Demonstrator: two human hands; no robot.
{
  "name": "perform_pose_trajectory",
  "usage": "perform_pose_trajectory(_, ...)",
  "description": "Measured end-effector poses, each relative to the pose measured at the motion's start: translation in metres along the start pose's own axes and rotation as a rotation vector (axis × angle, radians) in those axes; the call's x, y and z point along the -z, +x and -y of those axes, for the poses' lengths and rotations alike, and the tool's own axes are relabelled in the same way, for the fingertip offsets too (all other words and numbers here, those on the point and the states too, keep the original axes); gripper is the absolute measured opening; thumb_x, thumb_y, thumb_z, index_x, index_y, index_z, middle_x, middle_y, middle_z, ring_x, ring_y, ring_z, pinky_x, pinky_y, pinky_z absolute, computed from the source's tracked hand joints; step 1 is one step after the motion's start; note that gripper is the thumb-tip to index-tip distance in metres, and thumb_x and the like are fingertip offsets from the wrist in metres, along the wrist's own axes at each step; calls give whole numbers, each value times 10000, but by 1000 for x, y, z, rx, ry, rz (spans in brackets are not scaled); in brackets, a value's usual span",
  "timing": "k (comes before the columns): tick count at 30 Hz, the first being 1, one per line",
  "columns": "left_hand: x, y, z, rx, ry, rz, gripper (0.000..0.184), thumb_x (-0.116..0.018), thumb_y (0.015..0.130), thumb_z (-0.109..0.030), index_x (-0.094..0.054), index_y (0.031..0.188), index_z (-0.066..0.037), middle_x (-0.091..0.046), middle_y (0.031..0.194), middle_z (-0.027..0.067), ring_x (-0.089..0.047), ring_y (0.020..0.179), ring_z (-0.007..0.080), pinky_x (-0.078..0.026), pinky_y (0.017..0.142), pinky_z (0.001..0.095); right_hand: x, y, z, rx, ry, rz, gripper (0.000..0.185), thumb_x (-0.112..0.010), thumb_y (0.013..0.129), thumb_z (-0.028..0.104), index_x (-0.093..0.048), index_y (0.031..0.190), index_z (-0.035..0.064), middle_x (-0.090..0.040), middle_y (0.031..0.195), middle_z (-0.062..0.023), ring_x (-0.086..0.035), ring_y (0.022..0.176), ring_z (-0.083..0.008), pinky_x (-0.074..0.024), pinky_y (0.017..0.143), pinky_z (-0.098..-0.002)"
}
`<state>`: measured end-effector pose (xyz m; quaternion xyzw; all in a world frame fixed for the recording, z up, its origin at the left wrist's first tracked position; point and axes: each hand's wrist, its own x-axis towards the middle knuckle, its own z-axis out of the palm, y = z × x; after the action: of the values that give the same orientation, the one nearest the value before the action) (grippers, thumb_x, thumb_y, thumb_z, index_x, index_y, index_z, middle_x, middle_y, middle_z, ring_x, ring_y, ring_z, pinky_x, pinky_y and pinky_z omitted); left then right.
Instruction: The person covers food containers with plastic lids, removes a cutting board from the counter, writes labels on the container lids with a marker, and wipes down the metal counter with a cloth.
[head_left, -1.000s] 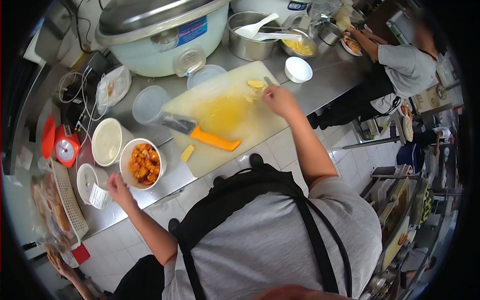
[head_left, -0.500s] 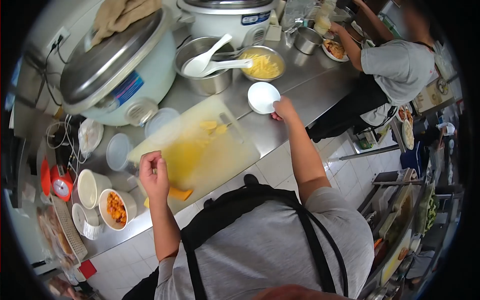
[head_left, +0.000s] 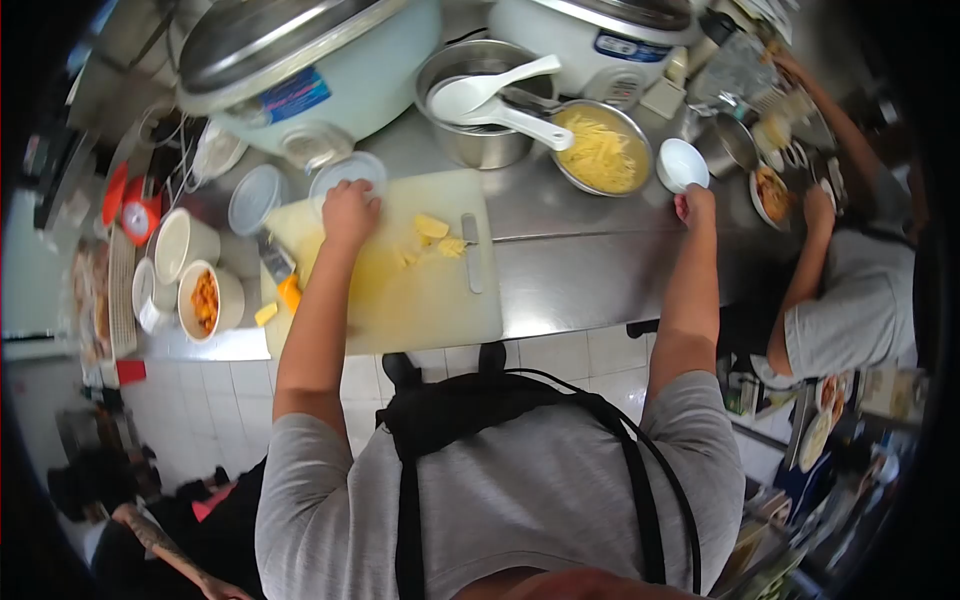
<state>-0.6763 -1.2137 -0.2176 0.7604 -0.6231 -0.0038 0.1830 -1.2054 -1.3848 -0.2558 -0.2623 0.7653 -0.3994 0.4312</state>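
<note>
While the left forearm (head_left: 318, 320) crosses the cutting board (head_left: 425, 315), it partly hides the orange handle of the knife (head_left: 278, 258), so a lowered arm could nudge the blade. The left hand (head_left: 350, 212) is curled at the board's far left, over the near edge of a clear lid (head_left: 350, 165); whether it grips anything I cannot tell. The steel basin (head_left: 605, 155) of yellow strips could be knocked by a leftward swing of the white bowl (head_left: 683, 163), which sits just to its right. The right hand (head_left: 697, 203) holds that small bowl at the near rim only, so a loose pinch could let it tip.

Around these, two rice cookers (head_left: 345, 90) (head_left: 575, 45) wall off the far side. The steel pot (head_left: 480, 150) fills the gap in front of them; one of its white spoons (head_left: 515, 118) juts right over the basin, where an arm could catch it. A steel saucepan (head_left: 728, 148) and a plate of food (head_left: 771, 192) crowd the right, near a co-worker's hand (head_left: 818, 208).
</note>
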Motion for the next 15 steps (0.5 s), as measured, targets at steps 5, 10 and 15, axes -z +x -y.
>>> perform_pose_trajectory(5,-2,-3,-9,43,67,69,192,-573,644,-219,-569,791,-97,-532,786,105,-496,789,287,-414,676,381,-18,-95,43,2,-90,80,442,-465,758,383,-467,905,-34,-534,573,-86,-498,420,-122,-396,344,-216)
perform_pose_trajectory(10,6,-24,-30,-40,-132,-116,194,-590,642,-201,-570,800,-91,-530,816,107,-493,791,290,-412,680,387,-60,-157,20,-4,-100,525,413,-455,779,340,-448,932,-43,-559,636,-125,-535,456,-140,-428,363,-219)
perform_pose_trajectory(15,31,-61,-38,-47,-390,-159,246,-586,665,-177,-554,875,-53,-528,843,132,-497,776,290,-409,706,347,-48,-162,-12,20,-8,498,220,-424,733,124,-464,840,-63,-555,646,-149,-529,421,-167,-441,343,-245)
